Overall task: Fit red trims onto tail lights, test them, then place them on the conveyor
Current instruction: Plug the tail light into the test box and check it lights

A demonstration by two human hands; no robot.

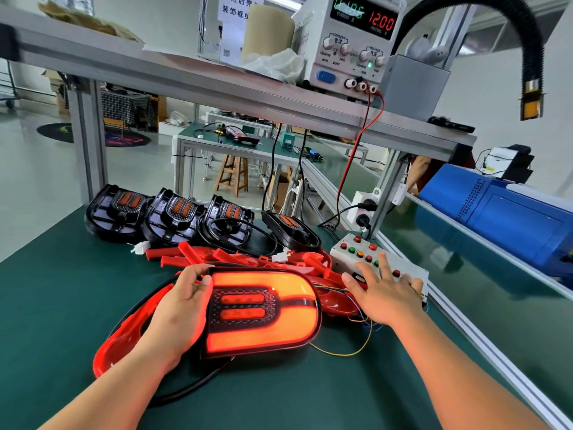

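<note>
Item 1: lit tail light (263,311), centre frame, red trim (124,339) showing at its left. Left hand (183,305) grips its left edge. Right hand (384,293) lies spread over the button box (350,252), right of centre. Risk, we judge: lifting toward the conveyor (449,268) with thin wires (341,355) attached could yank them loose.
</note>
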